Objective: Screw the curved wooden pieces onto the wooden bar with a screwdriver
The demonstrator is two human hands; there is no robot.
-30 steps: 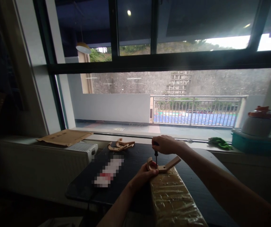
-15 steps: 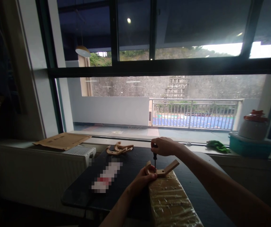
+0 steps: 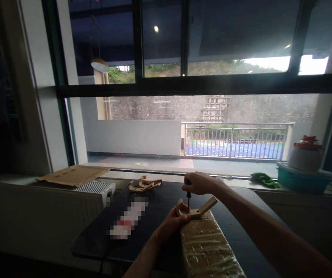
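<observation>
Two bare hands meet at one wooden hook (image 3: 207,207), which lies on the far end of a brown box (image 3: 208,244) wrapped in shiny plastic. The right hand (image 3: 200,183) is curled tight round a screwdriver (image 3: 188,195), which stands upright, tip down at the hook. The left hand (image 3: 173,221) pinches the hook's curved end. Little has changed: the view has tipped up a bit, but hands, screwdriver and hook are still together, so the hook seems well held. I cannot tell if the screwdriver has turned.

More wooden hooks (image 3: 143,188) sit at the back of the dark desk (image 3: 92,240). Past it are a white radiator (image 3: 76,210), a brown envelope (image 3: 73,175), a green cloth (image 3: 264,180) and a big window (image 3: 166,90).
</observation>
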